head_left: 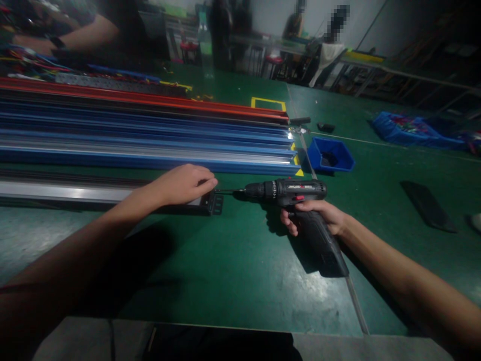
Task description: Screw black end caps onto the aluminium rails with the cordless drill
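Steady hand on the rail, drill held in line.
From here, the left hand lies over the end of the dark rail, fingers together, though whether they pinch it I can't tell; firm downward pressure, clear of the bit, should stop any twisting. The bit points at that end from the right (contact is hard to judge), best kept straight, with gentle trigger pressure. The left forearm slants up from below its grip; the right hand wraps the drill's handle, its forearm sloping down and away rightward.
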Action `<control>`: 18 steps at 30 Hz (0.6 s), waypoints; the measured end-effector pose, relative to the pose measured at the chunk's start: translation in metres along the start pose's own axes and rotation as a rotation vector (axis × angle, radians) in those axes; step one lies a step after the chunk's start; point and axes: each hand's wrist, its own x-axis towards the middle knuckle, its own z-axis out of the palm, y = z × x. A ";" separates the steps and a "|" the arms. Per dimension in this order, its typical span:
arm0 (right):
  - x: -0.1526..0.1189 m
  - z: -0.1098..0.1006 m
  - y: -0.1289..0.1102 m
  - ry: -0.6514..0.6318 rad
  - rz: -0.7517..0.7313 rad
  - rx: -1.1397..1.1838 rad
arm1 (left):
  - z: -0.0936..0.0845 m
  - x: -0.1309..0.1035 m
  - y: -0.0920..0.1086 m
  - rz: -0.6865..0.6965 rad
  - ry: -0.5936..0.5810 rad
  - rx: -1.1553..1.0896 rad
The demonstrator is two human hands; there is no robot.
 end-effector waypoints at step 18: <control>0.000 -0.003 0.002 -0.019 -0.003 0.037 | -0.001 0.000 0.002 -0.027 -0.022 -0.008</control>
